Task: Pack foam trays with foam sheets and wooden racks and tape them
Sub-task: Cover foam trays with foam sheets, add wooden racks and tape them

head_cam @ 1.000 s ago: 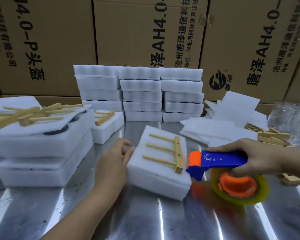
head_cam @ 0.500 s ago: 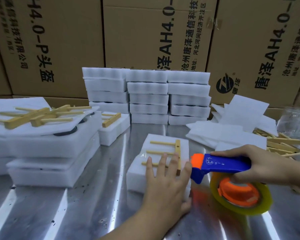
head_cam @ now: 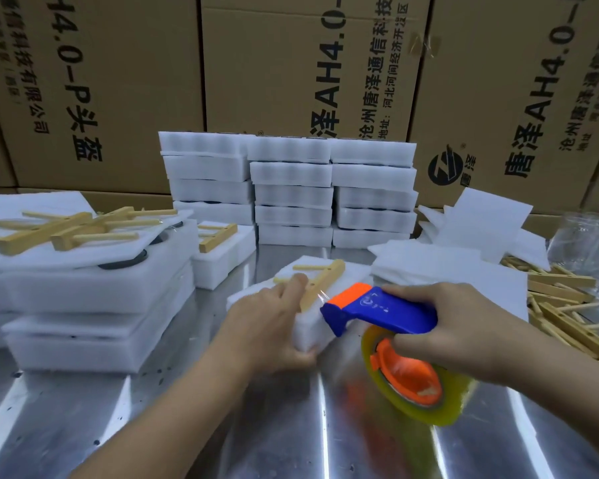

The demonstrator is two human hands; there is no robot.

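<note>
This is a packing area in a warehouse or factory. Beyond the left hand (head_cam: pixel 263 326) and right hand (head_cam: pixel 464 330), big brown cardboard cartons (head_cam: pixel 274 81) with black print form a wall; before it stacks of white foam trays (head_cam: pixel 291 195) stand on the shiny metal worktop (head_cam: pixel 66 409).

we find bare table (head_cam: pixel 135 426) open along the near edge. stacked foam trays (head_cam: pixel 94 295) wall the left, taller tray stacks (head_cam: pixel 291 188) and cardboard boxes (head_cam: pixel 274 63) close the back, foam sheets (head_cam: pixel 446 274) and a heap of wooden racks (head_cam: pixel 561 283) crowd the right. a narrow lane runs between the left stacks and the middle foam tray (head_cam: pixel 310 331).
</note>
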